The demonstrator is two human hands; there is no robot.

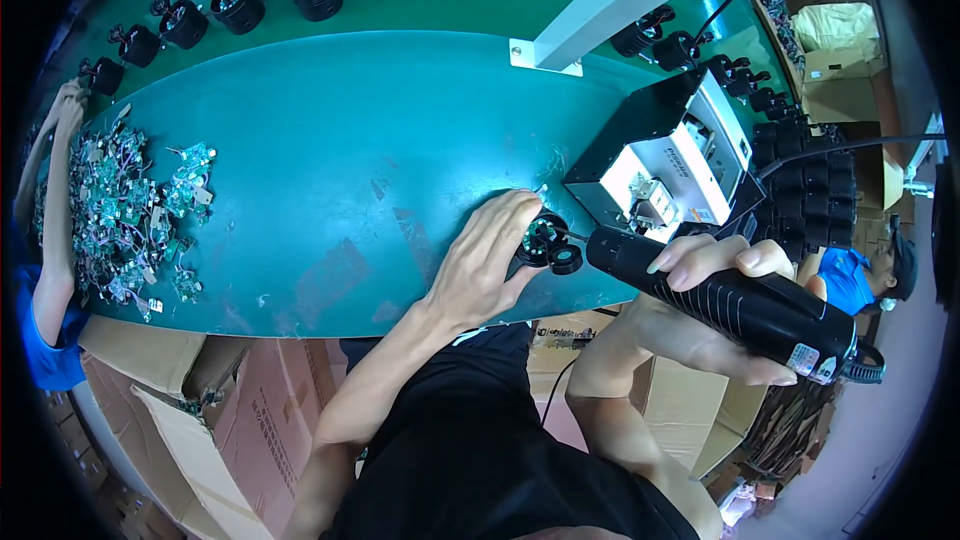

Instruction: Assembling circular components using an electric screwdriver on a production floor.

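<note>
My left hand (487,255) is closed round the side of a black round housing (541,240) near the front edge of the green bench. Inside the housing a green circuit board shows, and a small black round part hangs at its near right side. In my right hand (715,305) is a black electric screwdriver (740,308), tilted, fingers wrapped round its body. Its thin bit reaches left to the housing's open top; whether the tip sits on a screw is too small to tell. A screw feeder (650,170) with a white front stands just beyond the screwdriver.
Wired circuit boards (125,205) lie heaped at the bench's left. Several black housings (238,6) line the far green surface, and more are stacked (810,190) at the right. A white metal post (610,5) rises from the bench. Cardboard boxes (230,420) stand below. Co-workers sit at both sides.
</note>
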